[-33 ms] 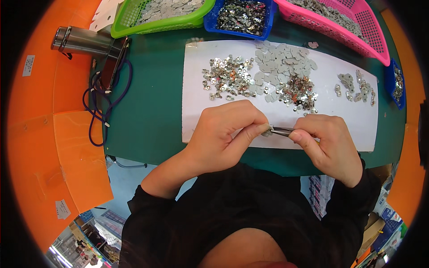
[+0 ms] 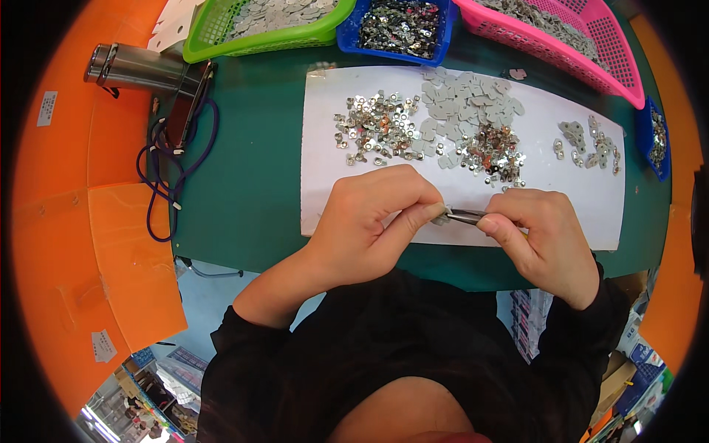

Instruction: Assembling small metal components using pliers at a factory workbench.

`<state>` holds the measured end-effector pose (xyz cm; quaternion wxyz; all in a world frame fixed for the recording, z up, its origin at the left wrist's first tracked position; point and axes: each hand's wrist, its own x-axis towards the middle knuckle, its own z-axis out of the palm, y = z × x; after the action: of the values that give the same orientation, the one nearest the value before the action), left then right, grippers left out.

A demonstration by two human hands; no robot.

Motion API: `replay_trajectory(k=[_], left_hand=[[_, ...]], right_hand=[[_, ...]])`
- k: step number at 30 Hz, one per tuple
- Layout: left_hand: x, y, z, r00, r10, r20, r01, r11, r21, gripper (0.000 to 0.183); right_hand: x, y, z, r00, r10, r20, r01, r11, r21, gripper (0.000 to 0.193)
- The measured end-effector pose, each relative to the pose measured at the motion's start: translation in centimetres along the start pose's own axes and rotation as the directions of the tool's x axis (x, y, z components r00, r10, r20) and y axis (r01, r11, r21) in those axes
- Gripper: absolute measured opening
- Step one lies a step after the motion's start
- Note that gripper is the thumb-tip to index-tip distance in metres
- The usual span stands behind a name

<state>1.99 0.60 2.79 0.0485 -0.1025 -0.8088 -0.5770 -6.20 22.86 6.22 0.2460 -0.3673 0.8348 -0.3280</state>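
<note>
My left hand [image 2: 380, 221] is closed in a pinch, thumb against forefinger, on a small grey metal piece [image 2: 441, 220]; the fingers hide most of it. My right hand [image 2: 545, 240] is wrapped round a pair of pliers [image 2: 467, 216], whose slim metal jaws point left and meet the piece at my left fingertips. Just beyond my hands, on a white sheet [image 2: 325, 177], lie a heap of flat grey plates [image 2: 469, 103], a pile of shiny small metal parts [image 2: 377, 125] and another such pile [image 2: 493, 153]. Several joined-looking pieces [image 2: 591, 144] are scattered at the right.
Along the far edge stand a green basket [image 2: 269, 46], a blue tray [image 2: 395, 53] and a pink basket [image 2: 561, 55], each holding metal parts. A smaller blue tray [image 2: 656, 140] is at the right. Left on the green table are a steel flask [image 2: 144, 70] and a looped dark cord [image 2: 214, 125].
</note>
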Motion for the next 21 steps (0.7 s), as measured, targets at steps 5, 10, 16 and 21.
replay_trajectory(k=[5,10,16,21], left_hand=[[-0.1,-0.1,0.0,1.0,-0.014,-0.006,0.013,1.0,-0.018,0.002],[-0.2,0.2,0.2,0.999,-0.04,-0.018,0.039,0.999,-0.016,0.004],[-0.3,0.3,0.3,0.999,-0.036,-0.041,0.036,0.999,-0.013,0.004],[-0.8,0.6,0.6,0.977,-0.213,-0.031,0.21,0.974,-0.087,0.007]], right_hand=[[0.2,0.2,0.0,0.999,-0.032,-0.008,0.032,0.999,-0.023,0.024],[0.3,0.0,0.0,0.999,-0.047,-0.018,0.046,0.998,-0.044,0.026],[0.4,0.0,0.1,0.999,-0.03,-0.022,0.029,0.997,-0.076,0.028],[-0.2,0.2,1.4,0.997,-0.021,-0.07,0.009,0.986,-0.164,0.029]])
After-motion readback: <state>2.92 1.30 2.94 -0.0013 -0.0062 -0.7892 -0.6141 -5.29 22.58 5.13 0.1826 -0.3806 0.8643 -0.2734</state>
